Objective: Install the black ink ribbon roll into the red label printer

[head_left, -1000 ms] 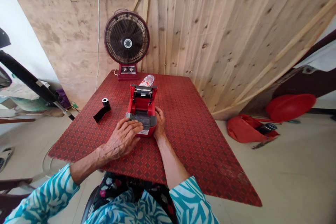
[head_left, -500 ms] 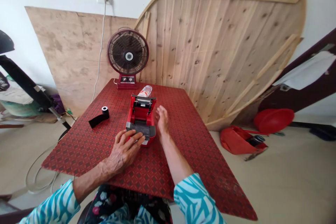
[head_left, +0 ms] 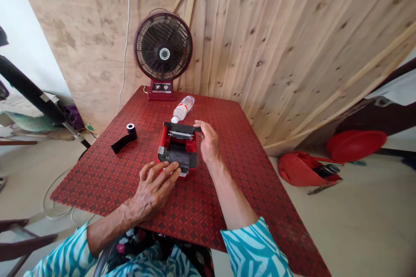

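Note:
A small red and black printer (head_left: 162, 137), which looks like a label printer, sits on the table with its lid (head_left: 183, 127) tilted up at the back. A strip of dark film (head_left: 180, 161) lies over its front edge. My left hand (head_left: 159, 181) rests its outstretched fingertips on that strip. At the lid's right corner, my right hand (head_left: 208, 142) has its fingers and thumb closed on the edge. Left of the printer stands a roll of black ribbon (head_left: 130, 130) with a white core and a loose tail.
Behind the printer a clear plastic bottle (head_left: 183, 108) lies on its side. A dark red fan (head_left: 163, 54) stands at the back of the red patterned table (head_left: 253, 190). Wooden boards (head_left: 247, 43) lean on the wall. A red bag (head_left: 299, 171) is on the floor.
My right hand has moved from beside the printer to the lid's right corner, and the lid is tipped lower. My left hand stays on the film. The view has shifted closer.

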`<state>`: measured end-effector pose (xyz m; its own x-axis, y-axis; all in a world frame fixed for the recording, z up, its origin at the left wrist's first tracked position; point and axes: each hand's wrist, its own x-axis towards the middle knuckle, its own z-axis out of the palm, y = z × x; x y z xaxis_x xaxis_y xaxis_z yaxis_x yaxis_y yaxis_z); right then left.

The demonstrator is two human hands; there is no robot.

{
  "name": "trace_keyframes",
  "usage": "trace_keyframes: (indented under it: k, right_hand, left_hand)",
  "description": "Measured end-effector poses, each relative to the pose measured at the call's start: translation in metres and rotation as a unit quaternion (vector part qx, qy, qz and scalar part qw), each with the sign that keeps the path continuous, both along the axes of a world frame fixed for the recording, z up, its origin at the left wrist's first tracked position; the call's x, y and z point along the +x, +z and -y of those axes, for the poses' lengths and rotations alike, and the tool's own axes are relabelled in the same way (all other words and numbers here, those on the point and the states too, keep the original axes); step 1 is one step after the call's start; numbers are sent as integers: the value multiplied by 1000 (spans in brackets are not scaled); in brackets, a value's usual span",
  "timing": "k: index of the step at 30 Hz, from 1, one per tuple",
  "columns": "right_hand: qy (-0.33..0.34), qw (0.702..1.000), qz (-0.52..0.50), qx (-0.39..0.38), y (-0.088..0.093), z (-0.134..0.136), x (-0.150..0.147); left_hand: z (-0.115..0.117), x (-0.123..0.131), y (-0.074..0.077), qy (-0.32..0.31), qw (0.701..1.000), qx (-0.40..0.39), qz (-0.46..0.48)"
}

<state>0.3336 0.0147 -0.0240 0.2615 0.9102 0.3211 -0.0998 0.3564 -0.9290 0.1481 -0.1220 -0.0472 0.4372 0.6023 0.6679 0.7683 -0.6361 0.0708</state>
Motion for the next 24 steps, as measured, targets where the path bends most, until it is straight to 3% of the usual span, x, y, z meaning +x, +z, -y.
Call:
trace_keyframes:
  k: [4, 9, 17, 21, 24]
  right_hand:
    - [-19, 1000, 24, 7, 0, 20, -1]
    - [-24, 999, 27, 7, -1, 24, -2]
    - [-31, 999, -13, -25, -21, 38, -8]
    - [-28, 998, -38, -49, -30, 41, -11]
    - [-14, 994, -79, -77, -31, 40, -13]
  left_hand:
    - [-1, -2, 3, -6, 1000, -7, 5]
    - [-3, -3, 4, 1, 1000, -2, 0]
    - [0, -4, 8, -14, 1000, -12, 11]
    - [-24, -12, 18, -37, 990, -65, 119]
    - [-61, -17, 18, 3, 935, -174, 309]
